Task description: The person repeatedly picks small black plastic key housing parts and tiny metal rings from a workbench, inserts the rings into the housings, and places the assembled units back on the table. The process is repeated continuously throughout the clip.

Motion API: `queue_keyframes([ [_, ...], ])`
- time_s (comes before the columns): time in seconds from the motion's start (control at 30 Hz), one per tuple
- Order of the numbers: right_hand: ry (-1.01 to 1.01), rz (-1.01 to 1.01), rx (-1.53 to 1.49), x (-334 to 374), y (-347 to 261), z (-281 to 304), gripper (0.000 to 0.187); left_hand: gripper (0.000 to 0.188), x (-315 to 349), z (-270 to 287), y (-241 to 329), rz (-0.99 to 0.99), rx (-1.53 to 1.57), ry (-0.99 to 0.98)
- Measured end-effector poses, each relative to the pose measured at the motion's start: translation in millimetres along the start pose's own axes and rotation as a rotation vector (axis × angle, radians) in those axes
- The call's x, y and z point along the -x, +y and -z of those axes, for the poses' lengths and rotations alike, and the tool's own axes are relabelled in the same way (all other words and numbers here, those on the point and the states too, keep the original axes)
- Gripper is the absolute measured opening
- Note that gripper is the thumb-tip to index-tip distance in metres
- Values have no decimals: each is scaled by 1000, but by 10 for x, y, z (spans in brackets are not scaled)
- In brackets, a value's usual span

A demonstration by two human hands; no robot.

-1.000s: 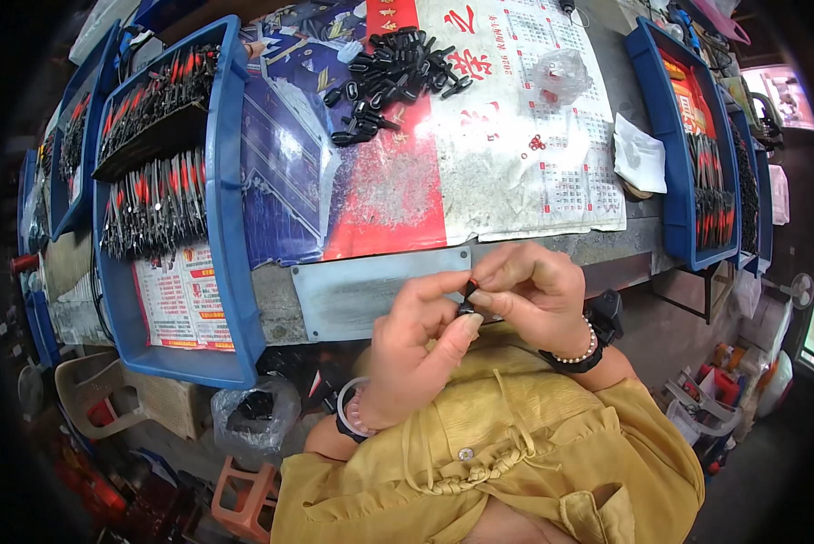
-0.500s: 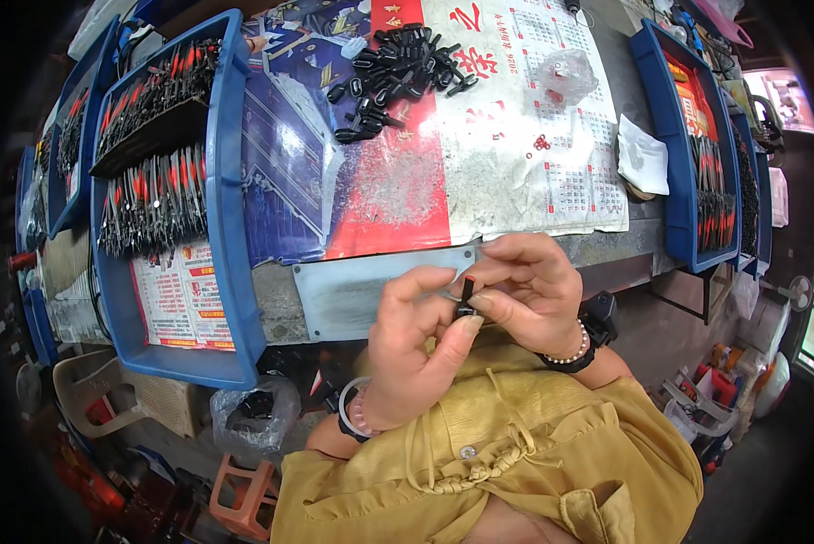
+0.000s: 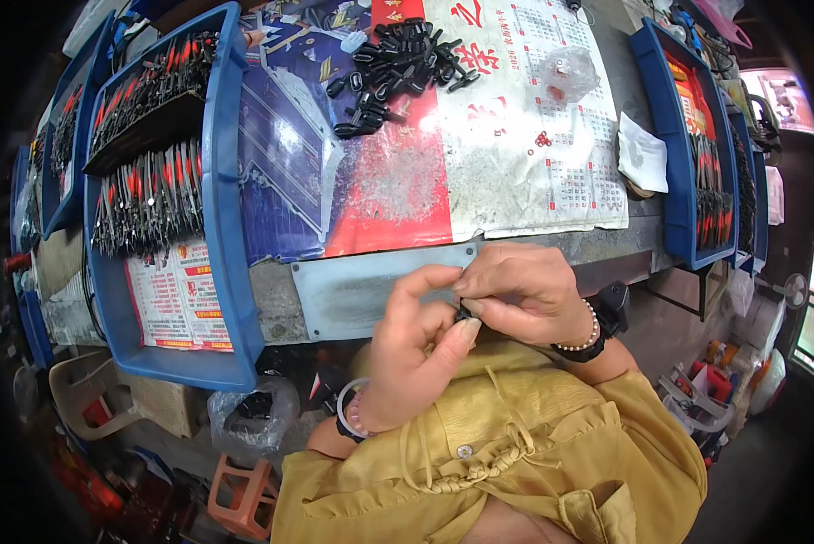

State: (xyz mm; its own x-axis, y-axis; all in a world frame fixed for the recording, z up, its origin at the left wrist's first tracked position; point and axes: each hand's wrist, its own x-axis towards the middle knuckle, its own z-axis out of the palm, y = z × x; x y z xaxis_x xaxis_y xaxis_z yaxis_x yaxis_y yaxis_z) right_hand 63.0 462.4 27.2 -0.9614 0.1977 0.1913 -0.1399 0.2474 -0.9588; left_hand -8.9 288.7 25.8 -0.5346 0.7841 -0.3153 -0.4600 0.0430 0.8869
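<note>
Over the table's near edge, my left hand (image 3: 421,340) pinches a small black part (image 3: 464,314) between thumb and fingers. Most of the part is hidden by my fingertips, so its kind cannot be made out. My right hand (image 3: 527,292) is closed at its upper end, thumb and forefinger pressed together on it. Beneath both hands lies a pale rectangular plate (image 3: 339,299) with screws at its corners. Farther off, a pile of black plastic pieces (image 3: 402,63) with looped ends lies on the poster-covered table. Several tiny red rings (image 3: 542,140) rest to the right of it.
A blue tray (image 3: 230,181) on the left holds rows of black pieces with red parts (image 3: 149,195). Another blue tray (image 3: 683,208) stands at right. A clear plastic bag (image 3: 570,74) and a white paper (image 3: 643,154) lie on the table. An orange stool (image 3: 244,494) stands below.
My right hand has turned and its fingers have closed over the part's upper end. The red piece that stood up between my hands is now covered. My left hand has barely moved.
</note>
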Motion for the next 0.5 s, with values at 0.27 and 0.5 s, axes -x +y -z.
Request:
queue_keyframes([
  [0.27,260,-89,-424,33,48,-303,22,41,-33,22,-1,-161,-8,78],
  [0.5,225,35,-52,44,35,-285,19,35,-21,42,-19,-227,98,56],
])
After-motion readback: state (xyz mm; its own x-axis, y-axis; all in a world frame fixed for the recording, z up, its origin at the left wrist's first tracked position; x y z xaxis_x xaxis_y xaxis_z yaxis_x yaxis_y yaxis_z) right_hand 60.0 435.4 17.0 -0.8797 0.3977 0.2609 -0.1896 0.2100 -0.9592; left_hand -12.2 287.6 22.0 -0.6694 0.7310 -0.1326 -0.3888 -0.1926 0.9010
